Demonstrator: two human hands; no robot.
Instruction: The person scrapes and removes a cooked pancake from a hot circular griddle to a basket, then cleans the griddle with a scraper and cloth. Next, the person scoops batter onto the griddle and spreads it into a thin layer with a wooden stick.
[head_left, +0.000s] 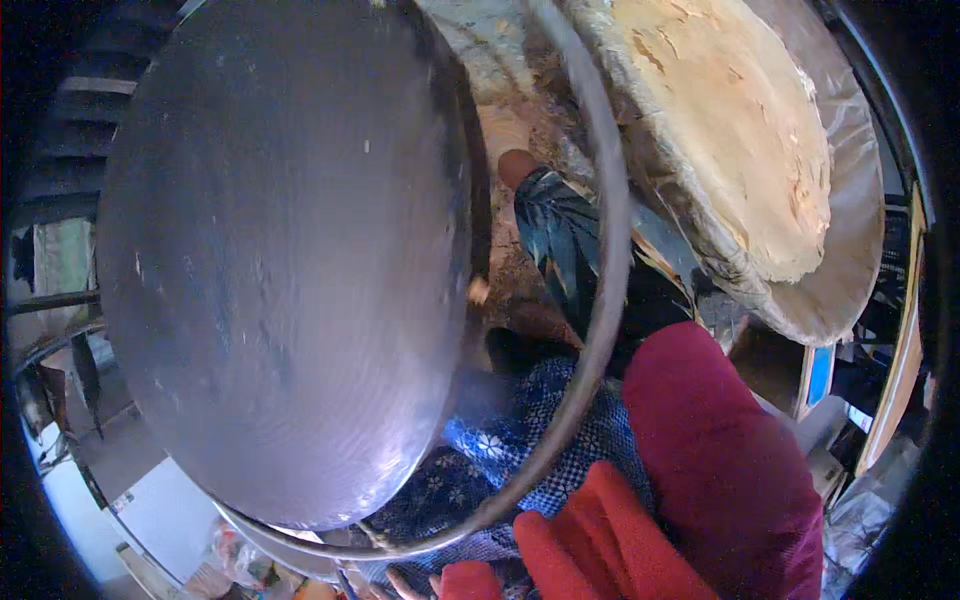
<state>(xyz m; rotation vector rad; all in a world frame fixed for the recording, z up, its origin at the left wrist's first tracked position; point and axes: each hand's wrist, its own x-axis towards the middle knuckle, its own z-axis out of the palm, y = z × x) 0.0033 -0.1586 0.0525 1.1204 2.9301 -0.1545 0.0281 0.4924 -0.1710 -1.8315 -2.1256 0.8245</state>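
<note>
A large round dark metal pan (300, 262) fills the left half of the view, its broad smooth face tilted towards me. A curved metal hoop (611, 225) runs along its right and lower sides. At the bottom edge a few bare fingers (405, 583), seemingly of my left hand, show beside a red cuff (469, 581); whether they hold anything is hidden. My right hand is out of view. Blue patterned cloth (540, 450) lies behind the hoop, with red cloth (592, 532) and a maroon-covered limb (712, 420) to its right.
At the upper right stands a wide round basin (847, 285) with a pale, dough-like mass (735, 135) in it. Leaf-patterned cloth (559, 232) is between pan and basin. Plastic bags (236, 555) lie at the lower left, near a white panel (165, 517). A wooden edge (896, 352) stands at the right.
</note>
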